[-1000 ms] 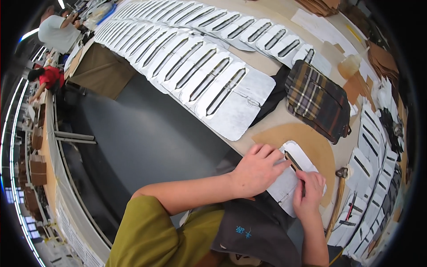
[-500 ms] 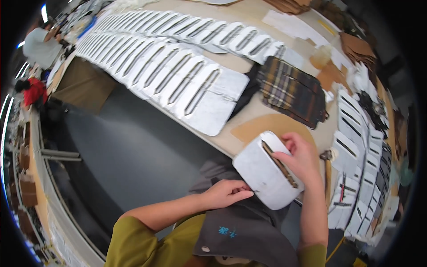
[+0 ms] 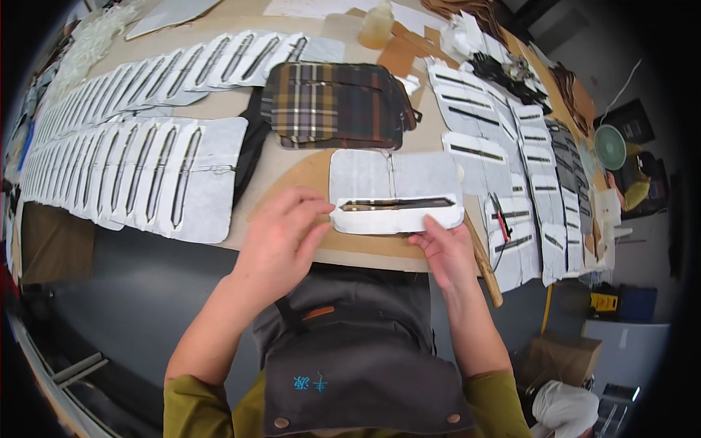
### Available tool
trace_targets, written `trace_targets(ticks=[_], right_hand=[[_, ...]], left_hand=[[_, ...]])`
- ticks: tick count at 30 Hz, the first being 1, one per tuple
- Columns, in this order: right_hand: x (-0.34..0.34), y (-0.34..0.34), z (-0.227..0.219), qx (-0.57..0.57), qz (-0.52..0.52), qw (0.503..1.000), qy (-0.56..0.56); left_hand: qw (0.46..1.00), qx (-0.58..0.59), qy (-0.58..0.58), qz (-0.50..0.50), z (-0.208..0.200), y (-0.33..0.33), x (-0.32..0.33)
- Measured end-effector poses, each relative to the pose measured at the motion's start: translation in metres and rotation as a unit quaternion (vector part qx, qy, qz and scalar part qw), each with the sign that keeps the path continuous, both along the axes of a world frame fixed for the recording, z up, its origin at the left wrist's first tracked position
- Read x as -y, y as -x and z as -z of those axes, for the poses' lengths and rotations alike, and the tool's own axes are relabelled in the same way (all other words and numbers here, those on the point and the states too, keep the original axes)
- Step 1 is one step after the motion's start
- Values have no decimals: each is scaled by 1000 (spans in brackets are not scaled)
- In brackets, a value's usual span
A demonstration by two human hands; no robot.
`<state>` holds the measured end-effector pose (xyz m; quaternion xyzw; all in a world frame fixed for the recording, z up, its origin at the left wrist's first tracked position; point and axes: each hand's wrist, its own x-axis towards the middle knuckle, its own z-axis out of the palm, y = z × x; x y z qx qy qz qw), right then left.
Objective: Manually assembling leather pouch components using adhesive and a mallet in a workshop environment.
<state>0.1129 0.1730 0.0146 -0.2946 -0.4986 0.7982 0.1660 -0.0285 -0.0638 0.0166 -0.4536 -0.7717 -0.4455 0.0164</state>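
Observation:
A white-backed fabric panel (image 3: pixel 427 179) with rounded corners lies flat over the near edge of the table. Plaid cloth shows through a long slot across its lower part, and loose threads hang on its upper half. My right hand (image 3: pixel 447 252) pinches the panel's lower right edge, thumb on top and fingers underneath. My left hand (image 3: pixel 285 233) is just off the panel's left edge, slightly blurred, with thumb and fingers apart and nothing visible between them. Beneath the panel is a brown rounded board (image 3: pixel 292 182).
Overlapping rows of similar slotted white panels (image 3: pixel 208 204) cover the left side; more panels (image 3: pixel 475 150) lie at right. A plaid backpack (image 3: pixel 332 106) sits behind the held panel. Nearby are a wooden handle (image 3: pixel 485 270), red-handled snips (image 3: pixel 502 223) and a translucent bottle (image 3: pixel 376 25).
The panel has gone from a tilted position at the table edge to lying level over the brown board. My left hand has left its lower edge; my right hand now grips the lower right edge.

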Motion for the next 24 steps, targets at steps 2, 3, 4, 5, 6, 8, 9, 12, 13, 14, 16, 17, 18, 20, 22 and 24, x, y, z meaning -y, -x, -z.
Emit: trace_targets(ticks=[2, 3, 4, 5, 6, 8, 9, 12, 13, 14, 16, 17, 18, 20, 22, 24], right_hand=[[7, -11, -7, 60, -59, 996, -12], [-3, -19, -10, 63, -57, 996, -10], [-23, -33, -18, 144, -174, 973, -47], [-37, -43, -22, 222, -289, 928, -80], [-40, -44, -34, 281, -329, 892, -133], [-38, -37, -41, 243, -306, 899, -200], [-33, -32, -39, 202, -274, 902, -266], [1, 14, -24, 57, -247, 806, -534], [7, 25, -21, 13, -241, 723, -648], [11, 29, -18, 12, -245, 723, -646], [15, 38, -15, 73, -290, 720, -626], [13, 41, -16, 71, -296, 719, -625], [12, 45, -18, 79, -332, 722, -603], [16, 52, -15, 84, -373, 722, -577], [26, 60, -7, 23, -340, 767, -544], [33, 61, 6, 18, -318, 772, -550]], left_hand=[[999, -8, 29, -14, 18, -5, -6], [998, -23, 54, -32, 25, -7, -8], [997, -9, 55, -46, 27, -7, -9], [997, -7, 56, -44, 28, -7, -11], [997, -24, 53, -50, 29, -7, -12], [996, -41, 54, -61, 30, -6, -14], [996, -37, 44, -62, 33, -6, -17], [997, -19, 43, -55, 30, -3, -23], [998, -4, 50, -44, 29, -3, -23], [998, -1, 52, -48, 30, -3, -22], [997, -2, 57, -50, 30, -1, -17], [997, 0, 58, -55, 31, -1, -17], [997, 5, 52, -57, 31, -2, -17], [997, 14, 49, -64, 31, -3, -16], [996, 40, 52, -68, 29, -1, -17], [995, 46, 53, -67, 29, -1, -18]])
